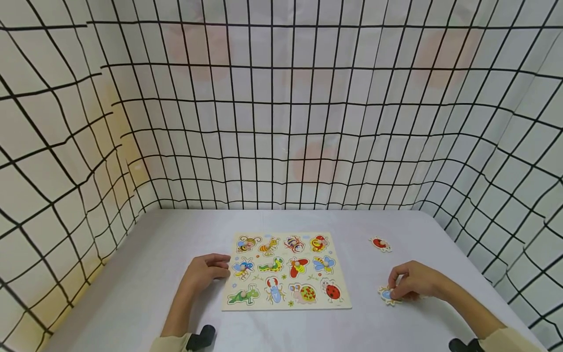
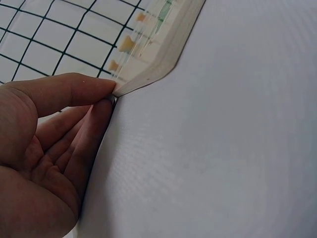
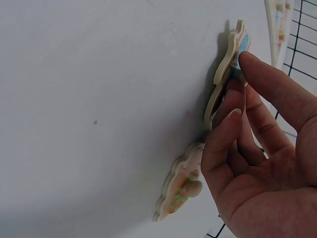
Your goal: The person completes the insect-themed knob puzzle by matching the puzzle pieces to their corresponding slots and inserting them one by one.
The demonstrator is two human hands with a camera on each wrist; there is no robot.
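Note:
A wooden peg puzzle board (image 1: 281, 309) with printed insects lies on the table. At its left edge my left hand (image 1: 203, 275) pinches the board's rim; in the left wrist view the thumb and fingertips of that hand (image 2: 54, 124) meet at the corner of the board (image 2: 171, 62). My right hand (image 1: 413, 281) pinches a blue beetle puzzle piece (image 1: 385, 294), right of the board. In the right wrist view the beetle piece (image 3: 225, 64) stands tilted on its edge by the fingertips. A snail-like piece with a knob (image 3: 181, 191) lies beside that hand, partly hidden.
A red ladybug piece (image 1: 380, 244) lies farther back on the white table (image 1: 176, 230). Black wire grid (image 1: 272, 117) with white sheeting behind it surrounds the back and both sides. Several knobbed pieces sit in the board, including a green grasshopper (image 1: 243, 295).

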